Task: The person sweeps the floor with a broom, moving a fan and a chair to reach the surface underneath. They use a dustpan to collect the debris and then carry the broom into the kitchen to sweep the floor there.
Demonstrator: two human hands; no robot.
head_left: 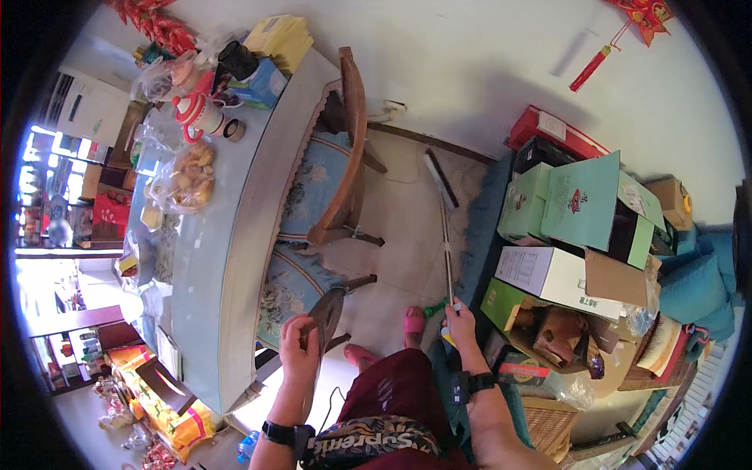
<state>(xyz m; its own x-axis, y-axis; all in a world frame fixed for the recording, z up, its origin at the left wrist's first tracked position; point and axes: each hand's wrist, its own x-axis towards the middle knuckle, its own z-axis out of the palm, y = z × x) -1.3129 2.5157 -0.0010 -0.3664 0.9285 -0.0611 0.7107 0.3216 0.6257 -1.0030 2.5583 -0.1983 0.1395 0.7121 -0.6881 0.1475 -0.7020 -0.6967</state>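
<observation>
Left: the table (pixel 211 266) carries a red-lidded jug (pixel 200 114) and a plastic bag (pixel 192 178) of round, pale items. Beside it stand two wooden chairs (pixel 346 188) with blue floral seats. The left hand (pixel 300 346) is at the nearer chair's backrest, grip partly curled; contact cannot be told. Center: the broom (pixel 447 243) extends forward, head on the tiled floor (pixel 399 266). The right hand (pixel 460 323) has its grip closed around the handle. Right: open boxes (pixel 583 200) are piled up.
</observation>
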